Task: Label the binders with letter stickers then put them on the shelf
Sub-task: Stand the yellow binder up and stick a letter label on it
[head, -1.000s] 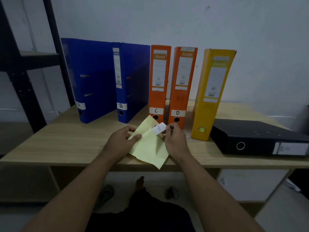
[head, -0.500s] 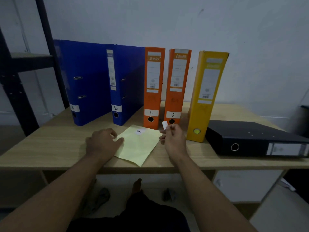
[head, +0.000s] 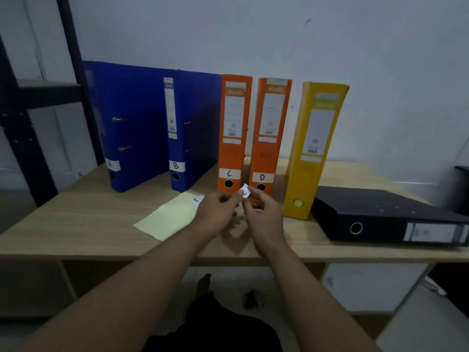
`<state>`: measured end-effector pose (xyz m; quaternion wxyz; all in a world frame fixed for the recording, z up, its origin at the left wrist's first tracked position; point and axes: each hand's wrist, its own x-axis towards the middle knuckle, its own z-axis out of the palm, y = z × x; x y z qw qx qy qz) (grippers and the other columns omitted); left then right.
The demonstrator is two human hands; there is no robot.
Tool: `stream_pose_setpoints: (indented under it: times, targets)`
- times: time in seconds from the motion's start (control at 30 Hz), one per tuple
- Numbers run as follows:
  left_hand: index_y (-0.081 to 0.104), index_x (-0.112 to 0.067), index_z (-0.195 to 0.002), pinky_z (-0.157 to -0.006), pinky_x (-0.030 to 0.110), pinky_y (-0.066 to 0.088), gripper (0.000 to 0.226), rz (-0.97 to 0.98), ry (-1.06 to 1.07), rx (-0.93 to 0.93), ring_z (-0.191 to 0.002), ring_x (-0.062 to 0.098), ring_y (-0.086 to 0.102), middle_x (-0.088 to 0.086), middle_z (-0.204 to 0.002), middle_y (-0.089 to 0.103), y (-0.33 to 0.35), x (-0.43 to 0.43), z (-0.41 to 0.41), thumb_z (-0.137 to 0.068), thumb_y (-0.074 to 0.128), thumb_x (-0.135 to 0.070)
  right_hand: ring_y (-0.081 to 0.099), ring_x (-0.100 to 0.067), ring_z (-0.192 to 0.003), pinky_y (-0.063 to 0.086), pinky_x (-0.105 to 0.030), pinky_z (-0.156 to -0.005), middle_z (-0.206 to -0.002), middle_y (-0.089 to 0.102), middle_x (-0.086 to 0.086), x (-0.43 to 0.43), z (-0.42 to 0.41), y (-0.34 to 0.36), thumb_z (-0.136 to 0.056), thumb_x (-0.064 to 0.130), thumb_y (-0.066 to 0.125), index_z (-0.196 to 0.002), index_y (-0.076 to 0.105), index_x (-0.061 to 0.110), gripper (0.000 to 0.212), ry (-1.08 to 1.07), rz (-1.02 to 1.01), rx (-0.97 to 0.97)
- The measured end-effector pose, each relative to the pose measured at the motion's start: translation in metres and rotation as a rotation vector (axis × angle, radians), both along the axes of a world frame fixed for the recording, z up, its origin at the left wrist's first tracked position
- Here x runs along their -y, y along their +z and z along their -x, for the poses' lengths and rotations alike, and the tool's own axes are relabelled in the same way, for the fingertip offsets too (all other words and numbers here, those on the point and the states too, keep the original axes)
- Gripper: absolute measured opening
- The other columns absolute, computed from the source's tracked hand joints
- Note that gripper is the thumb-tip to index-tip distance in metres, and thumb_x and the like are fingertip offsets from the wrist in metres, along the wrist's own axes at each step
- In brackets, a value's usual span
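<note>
I take the orange D binder (head: 271, 133) as my marker. It stands upright on the table (head: 76, 219) with its spine towards me.

Nearest my camera, two bare forearms reach up from the bottom edge towards that binder. The left hand (head: 218, 212) and the right hand (head: 264, 214) meet just in front of the D binder's foot, a little above the tabletop, fingers curled. Between them they pinch a small white sticker (head: 245, 193). The right thumb and forefinger hold its right edge, and the left fingertips hold its left edge. From here the sticker sits over the D binder's lower spine, just left of its finger hole. The letter on it is too blurred for me to read.

Left of the D binder and nearer to me, a pale yellow backing sheet (head: 170, 217) lies flat on the table. One white F sticker (head: 197, 200) sits at its far corner, right beside the left hand.

To the right of the D binder, the black binder (head: 388, 214) lies flat with its spine facing me, and the yellow binder (head: 314, 148) stands between the two. Just left of the D binder stands the orange C binder (head: 233, 130). Further left come the blue B binder (head: 195, 128) and the blue A binder (head: 132, 123), both angled so their covers show.

Farthest left of the D binder, past the table's corner, is the dark metal shelf (head: 38, 97), with the pale wall (head: 380, 59) behind the whole row.
</note>
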<state>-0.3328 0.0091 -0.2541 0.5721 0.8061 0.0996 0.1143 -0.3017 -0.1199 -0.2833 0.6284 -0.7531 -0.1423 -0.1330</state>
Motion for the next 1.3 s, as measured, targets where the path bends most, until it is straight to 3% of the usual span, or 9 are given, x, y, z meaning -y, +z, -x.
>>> stream_pose_setpoints:
  times: [0.17, 0.23, 0.33, 0.5, 0.67, 0.8, 0.93, 1.13, 1.3]
  targets:
    - [0.074, -0.029, -0.107, -0.078, 0.033, 0.062, 0.016, 0.148, 0.086, -0.017, -0.089, 0.012, 0.075, -0.004, -0.107, 0.077, -0.006, 0.008, -0.014, -0.102, 0.066, -0.041, 0.064, 0.005, -0.104, 0.055, -0.008, -0.074, -0.133, 0.065, 0.012, 0.000, -0.001, -0.001, -0.104, 0.016, 0.070, -0.149, 0.062, 0.025, 0.047, 0.046, -0.014, 0.005]
    - [0.074, -0.029, -0.108, -0.068, 0.025, 0.053, 0.014, 0.093, 0.122, 0.002, -0.087, 0.007, 0.070, -0.009, -0.102, 0.074, -0.007, 0.005, -0.014, -0.106, 0.061, -0.035, 0.067, -0.004, -0.111, 0.061, -0.017, -0.082, -0.129, 0.069, 0.008, 0.000, 0.000, -0.001, -0.102, 0.020, 0.073, -0.146, 0.065, 0.029, 0.046, 0.078, -0.045, -0.002]
    - [0.071, -0.027, -0.119, -0.074, 0.026, 0.054, 0.020, -0.012, 0.063, 0.058, -0.090, 0.006, 0.071, -0.011, -0.104, 0.074, -0.009, 0.000, -0.010, -0.108, 0.058, -0.037, 0.068, -0.008, -0.116, 0.063, -0.031, -0.091, -0.125, 0.072, 0.010, 0.003, 0.000, 0.000, -0.100, 0.023, 0.076, -0.135, 0.067, 0.032, 0.038, 0.089, -0.131, -0.022]
    - [0.065, -0.039, -0.108, -0.067, 0.016, 0.045, 0.007, -0.167, -0.024, 0.150, -0.094, 0.003, 0.066, -0.019, -0.100, 0.069, -0.011, 0.005, -0.005, -0.107, 0.060, -0.035, 0.073, -0.008, -0.103, 0.063, -0.033, -0.091, -0.109, 0.075, 0.006, 0.010, -0.001, 0.002, -0.088, 0.031, 0.089, -0.126, 0.061, 0.029, 0.047, -0.001, -0.226, -0.077]
    - [0.067, -0.035, -0.121, -0.070, 0.012, 0.045, 0.019, -0.214, -0.067, 0.247, -0.096, 0.002, 0.064, -0.018, -0.104, 0.068, -0.009, 0.019, -0.010, -0.105, 0.065, -0.026, 0.073, -0.007, -0.099, 0.066, -0.040, -0.088, -0.105, 0.076, 0.011, 0.030, -0.002, -0.003, -0.105, 0.026, 0.069, -0.118, 0.076, 0.028, 0.014, -0.105, -0.072, 0.092]
    - [0.068, -0.033, -0.125, -0.070, 0.012, 0.048, 0.023, -0.202, -0.103, 0.304, -0.093, 0.004, 0.067, -0.013, -0.101, 0.070, -0.008, 0.043, -0.016, -0.103, 0.069, -0.028, 0.074, -0.014, -0.091, 0.067, -0.038, -0.082, -0.100, 0.075, 0.007, 0.059, -0.003, 0.002, -0.112, 0.022, 0.055, -0.119, 0.069, 0.031, 0.018, -0.104, -0.144, 0.050]
    - [0.073, -0.030, -0.108, -0.071, 0.012, 0.051, 0.009, -0.124, -0.087, 0.399, -0.090, 0.000, 0.069, -0.014, -0.095, 0.074, -0.009, 0.073, -0.026, -0.100, 0.073, -0.025, 0.076, -0.025, -0.089, 0.065, -0.038, -0.077, -0.099, 0.077, -0.004, 0.088, -0.011, 0.010, -0.112, 0.010, 0.051, -0.130, 0.068, 0.026, 0.029, -0.036, -0.325, -0.024]
    - [0.074, -0.027, -0.111, -0.079, 0.018, 0.059, 0.011, -0.117, -0.076, 0.506, -0.095, 0.004, 0.069, -0.014, -0.099, 0.073, -0.014, 0.103, -0.040, -0.101, 0.071, -0.026, 0.076, -0.015, -0.104, 0.066, -0.041, -0.089, -0.111, 0.077, 0.000, 0.114, -0.023, 0.017, -0.100, 0.016, 0.076, -0.127, 0.066, 0.024, 0.030, -0.034, -0.171, 0.132]
    - [0.072, -0.027, -0.110, -0.082, 0.016, 0.057, 0.009, -0.134, -0.027, 0.634, -0.097, 0.003, 0.067, -0.012, -0.101, 0.071, -0.014, 0.113, -0.056, -0.102, 0.069, -0.026, 0.072, -0.007, -0.107, 0.064, -0.032, -0.090, -0.115, 0.074, 0.005, 0.116, -0.040, 0.013, -0.108, 0.024, 0.066, -0.127, 0.069, 0.019, 0.019, -0.218, -0.041, 0.405]
